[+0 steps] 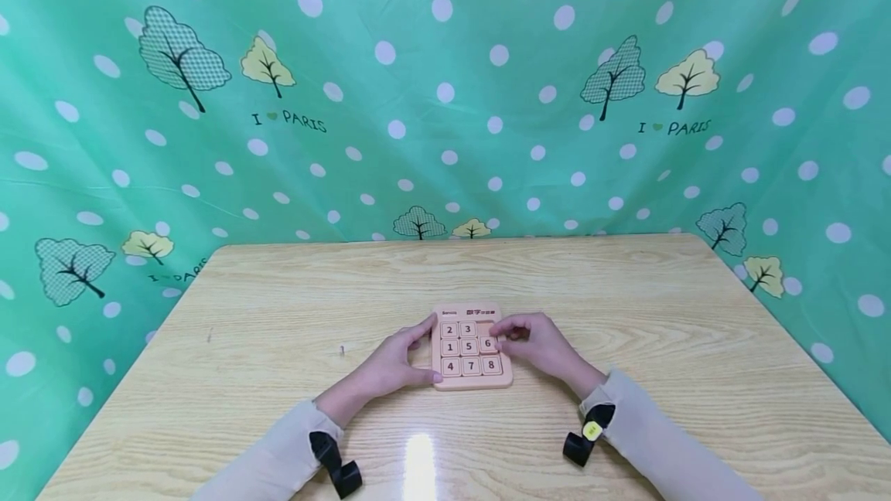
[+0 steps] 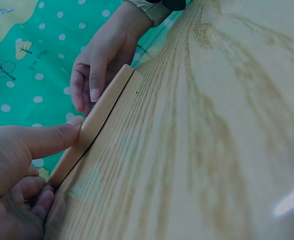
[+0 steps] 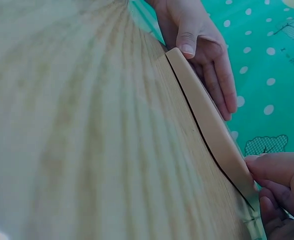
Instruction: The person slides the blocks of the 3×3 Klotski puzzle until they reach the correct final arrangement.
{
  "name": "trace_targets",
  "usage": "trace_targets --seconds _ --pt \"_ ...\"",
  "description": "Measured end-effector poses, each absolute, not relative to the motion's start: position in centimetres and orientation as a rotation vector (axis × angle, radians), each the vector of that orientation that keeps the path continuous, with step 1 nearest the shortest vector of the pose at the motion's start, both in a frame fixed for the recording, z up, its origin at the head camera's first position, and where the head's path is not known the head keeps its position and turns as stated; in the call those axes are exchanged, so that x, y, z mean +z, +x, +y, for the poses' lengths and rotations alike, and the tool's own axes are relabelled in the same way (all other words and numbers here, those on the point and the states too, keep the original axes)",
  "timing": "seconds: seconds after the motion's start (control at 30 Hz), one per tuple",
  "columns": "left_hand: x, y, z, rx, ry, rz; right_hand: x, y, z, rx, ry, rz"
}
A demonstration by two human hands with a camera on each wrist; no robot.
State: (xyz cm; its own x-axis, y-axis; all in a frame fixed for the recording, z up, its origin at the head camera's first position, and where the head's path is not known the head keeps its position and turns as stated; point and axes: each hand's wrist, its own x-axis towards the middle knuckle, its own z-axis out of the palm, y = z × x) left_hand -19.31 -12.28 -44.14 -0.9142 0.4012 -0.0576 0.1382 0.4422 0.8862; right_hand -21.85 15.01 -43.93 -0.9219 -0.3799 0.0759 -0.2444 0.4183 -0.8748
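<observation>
A pink sliding number puzzle (image 1: 476,385) lies flat on the wooden table. Its tiles read 2, 3 in the top row, 1, 5, 6 in the middle and 4, 7, 8 below; the top-right slot is bare. My left hand (image 1: 387,366) holds the puzzle's left edge, thumb at the lower corner and index finger at the upper one. On the right side, my right hand (image 1: 546,346) has thumb and index finger at the 6 tile (image 1: 487,343), which sits slightly higher than its row. Both wrist views show the puzzle edge-on, hiding the tiles.
The wooden table (image 1: 313,284) extends around the puzzle on all sides. A green dotted cloth (image 1: 445,45) with printed trees hangs behind it. Black wrist cameras are strapped over both sleeves. A bright reflection lies on the table near the front.
</observation>
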Motion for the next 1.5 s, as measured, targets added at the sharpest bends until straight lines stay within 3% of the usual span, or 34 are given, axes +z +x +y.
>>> trace_targets --seconds 1.5 --pt "-44.4 -19.5 -12.5 1.446 0.496 2.439 -44.5 -22.9 9.9 -1.644 -0.458 2.638"
